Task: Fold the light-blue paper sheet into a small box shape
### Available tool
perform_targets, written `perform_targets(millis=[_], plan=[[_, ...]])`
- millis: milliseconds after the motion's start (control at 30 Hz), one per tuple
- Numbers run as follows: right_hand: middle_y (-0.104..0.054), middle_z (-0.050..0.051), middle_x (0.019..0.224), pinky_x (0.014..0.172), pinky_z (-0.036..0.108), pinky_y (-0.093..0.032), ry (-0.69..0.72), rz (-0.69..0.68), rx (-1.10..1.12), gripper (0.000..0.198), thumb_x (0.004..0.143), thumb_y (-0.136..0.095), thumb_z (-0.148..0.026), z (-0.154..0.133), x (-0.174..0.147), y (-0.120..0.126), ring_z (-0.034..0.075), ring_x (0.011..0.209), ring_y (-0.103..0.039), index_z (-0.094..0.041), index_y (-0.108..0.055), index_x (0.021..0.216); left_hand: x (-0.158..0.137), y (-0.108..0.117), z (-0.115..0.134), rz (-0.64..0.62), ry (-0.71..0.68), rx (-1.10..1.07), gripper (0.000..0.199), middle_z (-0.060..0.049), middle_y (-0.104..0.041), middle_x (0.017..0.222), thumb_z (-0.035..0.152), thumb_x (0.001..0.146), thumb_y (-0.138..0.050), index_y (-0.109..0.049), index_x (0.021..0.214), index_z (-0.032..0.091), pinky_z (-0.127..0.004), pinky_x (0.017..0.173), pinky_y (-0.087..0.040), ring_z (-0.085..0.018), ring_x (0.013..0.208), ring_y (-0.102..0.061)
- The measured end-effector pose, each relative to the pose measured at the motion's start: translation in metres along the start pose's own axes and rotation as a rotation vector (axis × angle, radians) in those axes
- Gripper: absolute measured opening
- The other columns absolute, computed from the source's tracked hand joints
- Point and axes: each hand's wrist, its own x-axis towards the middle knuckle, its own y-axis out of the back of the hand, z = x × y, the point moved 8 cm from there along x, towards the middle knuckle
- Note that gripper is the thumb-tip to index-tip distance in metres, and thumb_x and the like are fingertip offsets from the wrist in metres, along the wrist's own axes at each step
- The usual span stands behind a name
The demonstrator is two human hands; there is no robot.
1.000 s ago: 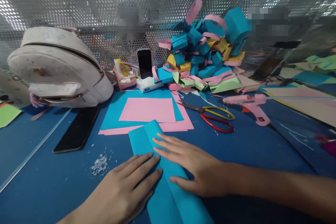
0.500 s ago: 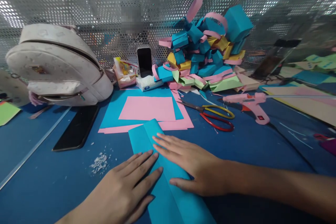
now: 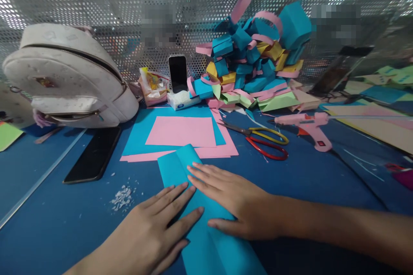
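Note:
A blue sheet of paper with creases running along its length lies on the table in front of me, its lower end cut off by the view. My left hand rests on its left side, fingers stretched out flat. Across the right side of the sheet lies my right hand, also flat with the fingers extended and the thumb apart. Beyond the far end of the blue paper, a pink sheet sits on top of larger blue and pink sheets.
Scissors and a pink glue gun lie to the right. Folded paper pieces are heaped at the back. On the left are a white backpack, a black phone and small paper scraps.
The view has shifted very slightly. Both hands stay flat on the blue paper in nearly the same place; the left thumb side has edged a little to the right.

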Motion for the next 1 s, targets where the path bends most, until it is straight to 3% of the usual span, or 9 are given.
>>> perform_targets(millis=[133,367,700,1000], plan=[[-0.011,0.013,0.159,0.121,0.045,-0.011,0.019,0.0,-0.022,0.079,0.095,-0.046,-0.053,-0.001,0.0,-0.001,0.026,0.147,-0.004,-0.007,-0.019,0.152,0.0,-0.002,0.003,-0.031,-0.042,-0.012,0.052,-0.014,-0.037,0.152,0.028,0.097,-0.048,-0.037,0.147,0.02,-0.047,0.102,-0.048,-0.032,0.136,-0.039],[-0.011,0.013,0.159,0.121,0.045,-0.012,0.058,0.031,-0.096,0.06,0.095,-0.037,-0.021,-0.004,-0.001,-0.002,0.023,0.147,-0.001,-0.005,-0.023,0.151,-0.002,-0.005,0.018,-0.139,-0.143,-0.072,0.058,-0.015,-0.026,0.156,0.017,0.095,-0.047,-0.03,0.15,0.017,-0.047,0.108,-0.041,-0.031,0.14,-0.033],[-0.008,0.015,0.159,0.121,0.042,-0.01,0.073,0.038,-0.158,0.06,0.097,-0.035,-0.025,-0.006,-0.005,-0.004,0.021,0.147,0.003,-0.003,-0.02,0.151,0.006,0.01,0.038,-0.192,-0.179,-0.168,0.056,-0.013,-0.026,0.156,0.023,0.096,-0.05,-0.032,0.149,0.026,-0.046,0.108,-0.04,-0.029,0.141,-0.03],[-0.01,0.015,0.159,0.121,0.044,-0.011,0.093,0.047,-0.12,0.059,0.097,-0.037,-0.024,-0.02,-0.026,-0.008,0.022,0.147,0.0,-0.002,-0.023,0.151,0.003,0.003,0.049,-0.227,-0.187,-0.131,0.057,-0.013,-0.022,0.157,0.019,0.095,-0.047,-0.029,0.15,0.018,-0.046,0.112,-0.037,-0.028,0.143,-0.026]])
